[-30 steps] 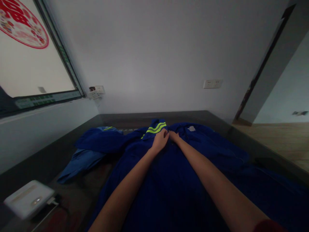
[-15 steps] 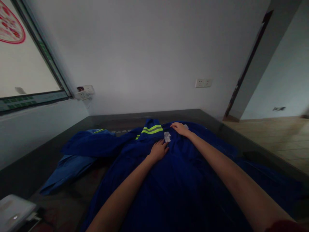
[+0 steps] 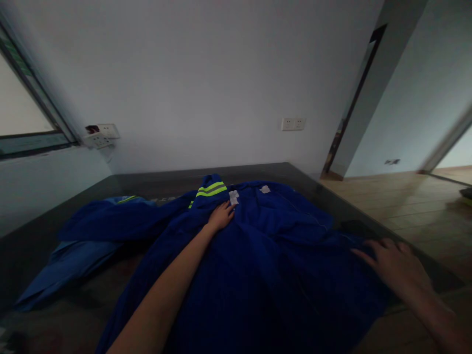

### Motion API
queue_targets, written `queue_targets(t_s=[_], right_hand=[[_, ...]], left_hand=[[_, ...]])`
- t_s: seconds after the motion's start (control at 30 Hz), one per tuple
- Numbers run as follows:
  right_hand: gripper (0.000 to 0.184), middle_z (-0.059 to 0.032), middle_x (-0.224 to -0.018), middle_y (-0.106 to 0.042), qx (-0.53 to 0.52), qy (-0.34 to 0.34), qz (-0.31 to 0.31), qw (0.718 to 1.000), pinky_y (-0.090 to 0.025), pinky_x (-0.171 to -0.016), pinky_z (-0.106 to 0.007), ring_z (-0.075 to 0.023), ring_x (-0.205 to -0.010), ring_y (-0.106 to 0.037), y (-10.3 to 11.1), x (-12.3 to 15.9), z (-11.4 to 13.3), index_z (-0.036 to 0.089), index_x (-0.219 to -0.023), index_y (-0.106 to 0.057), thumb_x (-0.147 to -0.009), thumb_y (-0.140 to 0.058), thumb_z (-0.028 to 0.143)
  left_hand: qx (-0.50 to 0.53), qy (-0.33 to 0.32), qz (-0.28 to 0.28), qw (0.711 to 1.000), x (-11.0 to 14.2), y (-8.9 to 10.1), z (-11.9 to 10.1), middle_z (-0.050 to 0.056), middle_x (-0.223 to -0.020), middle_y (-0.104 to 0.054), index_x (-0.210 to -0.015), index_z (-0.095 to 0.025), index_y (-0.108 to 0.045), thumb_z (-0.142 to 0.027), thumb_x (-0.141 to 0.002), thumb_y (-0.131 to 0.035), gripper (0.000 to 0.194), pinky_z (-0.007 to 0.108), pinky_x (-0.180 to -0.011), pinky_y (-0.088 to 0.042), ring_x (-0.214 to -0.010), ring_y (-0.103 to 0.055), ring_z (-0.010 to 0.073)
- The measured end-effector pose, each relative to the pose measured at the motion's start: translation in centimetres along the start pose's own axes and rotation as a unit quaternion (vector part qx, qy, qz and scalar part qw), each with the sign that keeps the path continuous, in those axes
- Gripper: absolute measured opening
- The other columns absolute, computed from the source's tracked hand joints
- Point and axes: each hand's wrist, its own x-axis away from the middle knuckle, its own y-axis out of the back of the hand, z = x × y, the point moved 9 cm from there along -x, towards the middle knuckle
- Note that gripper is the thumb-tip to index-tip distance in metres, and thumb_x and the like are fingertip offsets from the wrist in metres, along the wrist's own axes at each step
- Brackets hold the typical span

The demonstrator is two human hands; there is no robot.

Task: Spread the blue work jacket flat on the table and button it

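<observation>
A dark blue work jacket [image 3: 258, 255] is spread over the dark table, with a yellow-green and grey reflective band [image 3: 212, 189] folded over near its top. White patches [image 3: 234, 197] show on the cloth close to that band. My left hand [image 3: 221, 216] lies flat on the jacket just below the patches, fingers stretched out. Over at the right, my right hand [image 3: 396, 263] is above the jacket's right-hand part, its fingers spread; whether it touches the cloth I cannot tell. The lower part of the jacket is very dark.
Lighter blue cloth [image 3: 70, 265] lies under the sleeve on the left. The dark table [image 3: 258, 170] meets a pale wall with sockets [image 3: 293, 124]. Beyond the table's right edge is a wood-look floor [image 3: 398, 196].
My right hand has left the upper part of the jacket and swung right and nearer to me. My left hand stays on the same spot of cloth. The view has turned right.
</observation>
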Motion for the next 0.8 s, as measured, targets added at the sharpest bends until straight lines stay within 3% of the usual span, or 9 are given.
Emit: queue_targets(t_s=[0.13,0.37,0.5,0.6,0.7,0.8], right_hand=[[0.040,-0.0156,-0.088,-0.063,0.102,-0.009,0.018,0.995,-0.046,-0.065,-0.046,-0.0364,-0.085,-0.056,-1.5,2.5,-0.7,0.024,-0.088,-0.060,-0.080,-0.044,0.060],[0.045,-0.0192,-0.085,-0.060,0.156,-0.037,0.001,0.987,-0.042,-0.063,-0.042,-0.0363,-0.083,-0.055,-1.2,2.0,-2.1,0.019,-0.097,-0.058,-0.078,-0.049,0.059],[0.041,-0.0193,-0.080,-0.057,0.147,-0.057,0.008,0.987,-0.041,-0.063,-0.042,-0.0370,-0.081,-0.055,-2.2,1.4,-4.1,0.021,-0.096,-0.057,-0.078,-0.050,0.057],[0.037,-0.0188,-0.080,-0.056,0.115,-0.058,0.017,0.992,-0.040,-0.065,-0.043,-0.0365,-0.080,-0.055,-3.3,1.0,-5.1,0.023,-0.090,-0.058,-0.076,-0.052,0.058],[0.031,-0.0180,-0.079,-0.056,0.070,-0.051,0.032,0.996,-0.039,-0.067,-0.043,-0.0349,-0.080,-0.055,-4.4,0.7,-5.6,0.026,-0.080,-0.058,-0.076,-0.053,0.056],[0.034,-0.0196,-0.082,-0.057,0.035,-0.063,0.009,0.997,-0.038,-0.067,-0.045,-0.0365,-0.084,-0.055,-4.7,0.4,-6.3,0.027,-0.087,-0.058,-0.075,-0.051,0.058]], left_hand=[[-0.001,-0.006,-0.003,1.000,0.5,0.0,0.0,0.010,-0.144,-0.041,-0.135,-0.023,-0.046,-0.033,-0.092,-0.043,0.044,0.041,-0.111,-0.025,-0.134,-0.035,0.0250],[0.013,-0.045,-0.006,0.999,3.7,1.0,-1.5,0.012,-0.144,-0.041,-0.136,-0.017,-0.042,-0.027,-0.088,-0.048,0.049,0.040,-0.111,-0.026,-0.133,-0.036,0.0233],[0.053,-0.032,-0.019,0.998,4.8,2.9,-2.4,0.014,-0.138,-0.047,-0.131,-0.014,-0.046,-0.026,-0.090,-0.044,0.042,0.039,-0.109,-0.031,-0.129,-0.041,0.0234],[0.085,-0.068,-0.032,0.994,6.2,5.4,-4.7,0.012,-0.126,-0.055,-0.121,-0.017,-0.053,-0.027,-0.090,-0.044,0.034,0.036,-0.103,-0.036,-0.119,-0.049,0.0226],[0.098,-0.146,0.033,0.984,8.5,6.6,-7.9,0.005,-0.110,-0.058,-0.106,-0.023,-0.058,-0.027,-0.088,-0.048,0.021,0.030,-0.092,-0.043,-0.103,-0.056,0.0192],[0.092,-0.212,0.137,0.963,10.9,6.0,-10.3,0.002,-0.109,-0.057,-0.107,-0.026,-0.056,-0.026,-0.085,-0.054,0.022,0.025,-0.082,-0.045,-0.094,-0.059,0.0168]])
